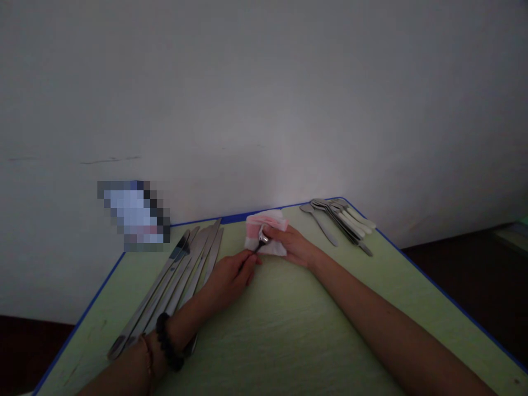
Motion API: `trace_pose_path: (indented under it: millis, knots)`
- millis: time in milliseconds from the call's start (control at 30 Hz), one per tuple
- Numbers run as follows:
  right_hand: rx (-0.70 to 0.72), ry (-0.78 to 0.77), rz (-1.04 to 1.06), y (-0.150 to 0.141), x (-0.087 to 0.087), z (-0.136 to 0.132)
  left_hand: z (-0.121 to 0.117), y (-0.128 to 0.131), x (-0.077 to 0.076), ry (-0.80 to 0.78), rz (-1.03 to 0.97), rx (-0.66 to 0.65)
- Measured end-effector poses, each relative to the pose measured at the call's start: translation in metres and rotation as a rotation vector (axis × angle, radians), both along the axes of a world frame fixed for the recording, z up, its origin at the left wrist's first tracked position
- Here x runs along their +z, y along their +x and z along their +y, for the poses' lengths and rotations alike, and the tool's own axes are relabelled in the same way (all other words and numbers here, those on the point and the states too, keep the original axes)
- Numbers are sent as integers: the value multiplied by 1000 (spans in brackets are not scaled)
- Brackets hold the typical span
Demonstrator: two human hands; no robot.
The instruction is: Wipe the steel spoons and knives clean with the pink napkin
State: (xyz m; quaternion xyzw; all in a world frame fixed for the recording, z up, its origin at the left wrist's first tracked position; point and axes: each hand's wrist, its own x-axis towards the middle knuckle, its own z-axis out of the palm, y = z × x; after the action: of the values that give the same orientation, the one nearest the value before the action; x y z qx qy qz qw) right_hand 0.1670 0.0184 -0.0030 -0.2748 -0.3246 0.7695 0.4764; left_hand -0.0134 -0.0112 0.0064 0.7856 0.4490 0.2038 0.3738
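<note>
The left hand is clamped on a shiny metal spoon, its bowl against the folded pink-and-white cloth the right hand pinches. Left of the cloth I see long silver metal utensils; right, silver and white-handled cutlery.

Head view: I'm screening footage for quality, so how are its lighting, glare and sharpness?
Head view: dim overall, the wall paler low behind the cloth; head view: a small bright glint on the spoon; head view: coarse pixelation hides an object at the left, and the cutlery at the right looks soft.
</note>
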Motion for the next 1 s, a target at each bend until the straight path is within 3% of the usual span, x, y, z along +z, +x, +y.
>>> trace_pose_path:
  millis: [667, 1000]
  knots:
    - [6, -17, 13, -5, 12, -4, 0, 0, 0, 80, 52, -10]
    - [-32, -8, -33, -6, 13, -4, -3, 5, 8, 124, 85, 59]
